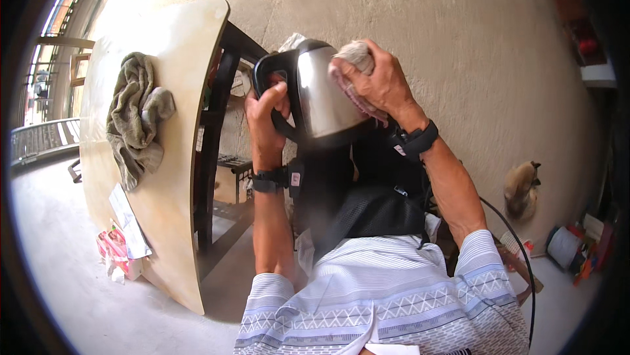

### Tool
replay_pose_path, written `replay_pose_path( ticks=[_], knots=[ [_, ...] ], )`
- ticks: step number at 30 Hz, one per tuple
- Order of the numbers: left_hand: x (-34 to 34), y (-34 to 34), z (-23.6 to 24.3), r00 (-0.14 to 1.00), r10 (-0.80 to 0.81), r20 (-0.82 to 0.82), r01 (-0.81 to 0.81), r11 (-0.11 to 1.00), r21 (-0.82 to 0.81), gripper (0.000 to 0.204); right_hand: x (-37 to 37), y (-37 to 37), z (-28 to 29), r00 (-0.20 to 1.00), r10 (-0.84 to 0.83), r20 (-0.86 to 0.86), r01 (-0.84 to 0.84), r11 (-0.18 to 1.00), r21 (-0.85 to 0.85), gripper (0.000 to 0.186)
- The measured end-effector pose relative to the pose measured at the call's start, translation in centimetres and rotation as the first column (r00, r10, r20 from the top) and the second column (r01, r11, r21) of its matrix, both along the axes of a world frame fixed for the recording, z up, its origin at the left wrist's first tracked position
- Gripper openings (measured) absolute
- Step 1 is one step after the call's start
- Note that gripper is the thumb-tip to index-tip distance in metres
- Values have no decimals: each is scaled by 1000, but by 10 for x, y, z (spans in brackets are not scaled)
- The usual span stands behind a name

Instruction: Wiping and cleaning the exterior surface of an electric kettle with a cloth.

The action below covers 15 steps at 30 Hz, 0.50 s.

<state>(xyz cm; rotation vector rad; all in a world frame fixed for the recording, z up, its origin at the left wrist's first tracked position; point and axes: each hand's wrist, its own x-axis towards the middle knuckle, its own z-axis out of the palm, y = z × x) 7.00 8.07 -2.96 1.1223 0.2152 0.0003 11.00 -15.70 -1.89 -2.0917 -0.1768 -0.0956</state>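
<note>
One table (172,224), one towel (133,122), two hands (268,107) (388,83) holding one kettle (320,92), one cloth (356,57)

Crumpled towel (133,122) on pale table (178,178)

An electric kettle (323,86) with a shiny steel body, black handle and black base sits at upper centre of the frame, handle left, lid end toward the top edge. A crumpled beige-and-pinkish cloth (356,57) lies against its right side.
</note>
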Motion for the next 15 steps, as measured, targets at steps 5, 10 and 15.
replay_pose_path(
  ticks=[5,10,15],
  knots=[
    [-37,-13,28,996,-19,83,8,991,130,33,-19,-36,-15,967,-72,-244,107,986,130,52],
    [-53,-33,63,967,-86,241,-51,858,511,32,-37,-44,18,939,-89,-332,297,697,652,52],
    [-50,-52,51,870,-256,421,-160,662,733,30,-36,-29,74,993,-119,-21,116,890,441,47]
  ],
)
